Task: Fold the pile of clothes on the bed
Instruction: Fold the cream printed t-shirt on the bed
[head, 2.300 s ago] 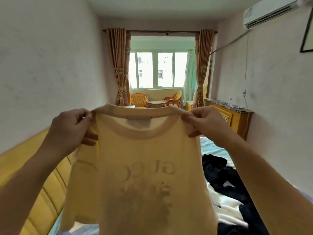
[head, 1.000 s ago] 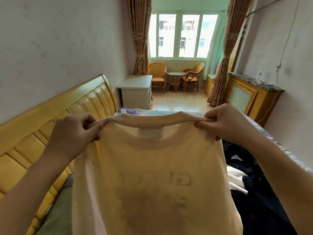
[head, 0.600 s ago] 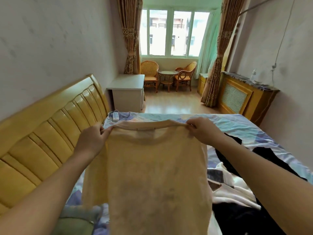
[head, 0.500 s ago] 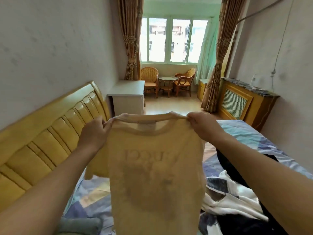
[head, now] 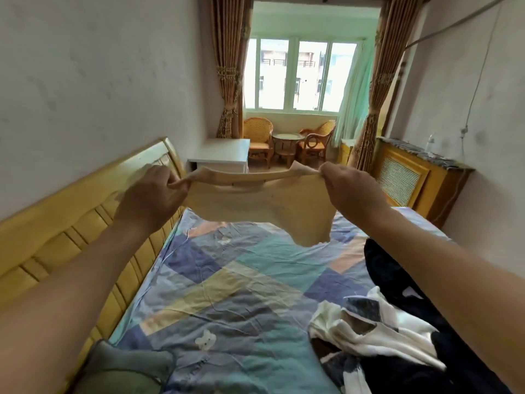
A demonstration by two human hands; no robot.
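1. Two hands are up in front of us, arms stretched out over the bed.
2. Our left hand pinches the left shoulder of the shirt between thumb and curled fingers.
3. Our right hand pinches the right shoulder in the same way, and the collar edge is pulled tight between both hands.
4. We see the shirt, pale yellow, lifted in the air above the far part of the bed; it does not touch the sheet, and its lower edge is flung up and uneven, with one corner hanging lower on the right side.
5. We see the pile of other clothes on the right side of the bed, dark pieces mixed with white ones, under our right forearm.
6. A grey-green pillow lies at the near left corner, beside the yellow headboard.
7. We see the bed sheet with blue, teal and yellow patches and a small bear figure.
8. Behind the bed stand a white nightstand, two wicker chairs with a small round table, and the window with brown curtains.
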